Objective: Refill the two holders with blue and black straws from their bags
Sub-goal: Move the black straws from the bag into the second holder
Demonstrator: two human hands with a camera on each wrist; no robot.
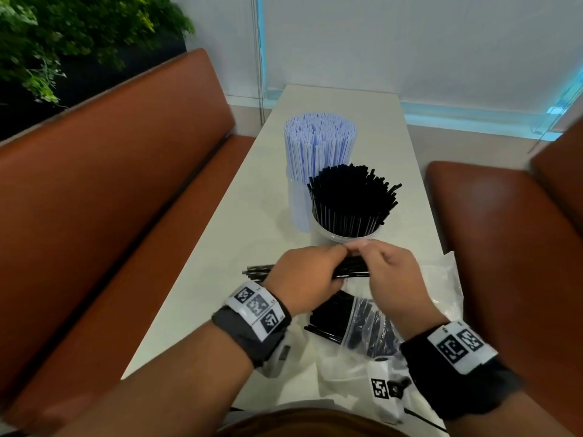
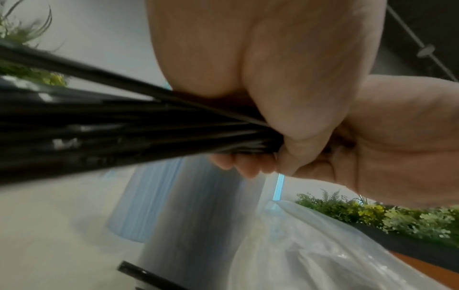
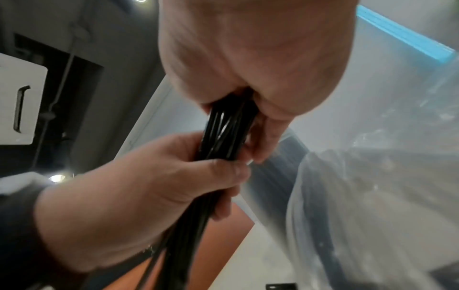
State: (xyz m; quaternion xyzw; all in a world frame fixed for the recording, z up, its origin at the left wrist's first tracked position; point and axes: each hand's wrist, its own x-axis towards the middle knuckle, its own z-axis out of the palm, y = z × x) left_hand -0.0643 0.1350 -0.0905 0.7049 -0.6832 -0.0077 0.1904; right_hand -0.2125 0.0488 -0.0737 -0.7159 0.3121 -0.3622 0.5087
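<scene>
Both hands hold one bundle of black straws (image 1: 351, 269) level above the table, just in front of the holders. My left hand (image 1: 307, 274) grips its middle, and the straw ends (image 1: 257, 269) stick out to the left. My right hand (image 1: 386, 272) grips the bundle's right end (image 3: 227, 135). From the left wrist view the black straws (image 2: 119, 135) fan out from my fist. The clear holder (image 1: 342, 233) behind my hands is packed with black straws (image 1: 350, 197). Behind it stands the holder of blue straws (image 1: 318, 146). A clear bag (image 1: 362, 326) with more black straws lies under my right wrist.
The narrow white table (image 1: 246, 247) runs between two brown benches, one on the left (image 1: 110, 190) and one on the right (image 1: 492, 228). Crumpled clear plastic (image 1: 441, 279) lies at the table's right edge. A white tagged device (image 1: 385, 389) lies near the front edge.
</scene>
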